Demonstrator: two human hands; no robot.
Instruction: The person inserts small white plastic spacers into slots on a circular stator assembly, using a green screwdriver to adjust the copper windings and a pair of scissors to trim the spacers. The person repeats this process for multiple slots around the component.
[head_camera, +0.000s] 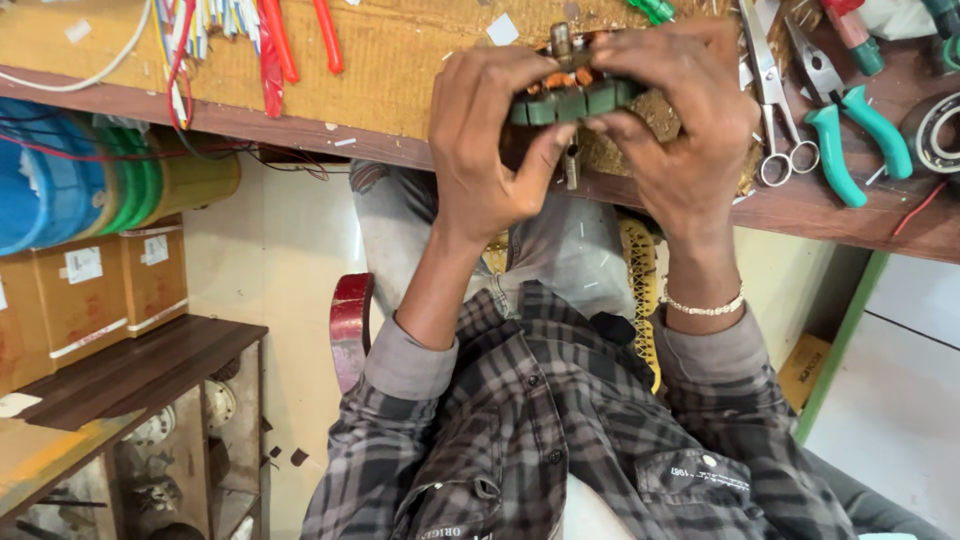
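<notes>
From the head camera, both hands meet at about 12 o'clock in the frame, over the near edge of a wooden workbench (330, 75). Between them is a small motor part (572, 92), a green-edged block with copper-coloured windings showing on top and a metal stub poking out at its far side. The left hand (488, 140) is closed around the part's left end, thumb pressed up against the green edge from below and fingers curled over the top. The right hand (680, 120) is closed on the right end the same way, fingers wrapped over the top and thumb underneath. A beaded bracelet (705, 305) sits on the right wrist.

At 2 o'clock from the hands, on the bench, lie scissors (772, 110) and, just beside them, pliers (845, 125) with teal handles. At 10 o'clock, red tubes (275, 45) and coloured wires trail over the bench top. At 9 o'clock, under the bench, are blue and green spools (70, 180), with cardboard boxes (90, 290) below them on a dark wooden shelf (150, 365). A red chair arm (350, 325) shows at 7 o'clock from the hands, beside the checked shirt.
</notes>
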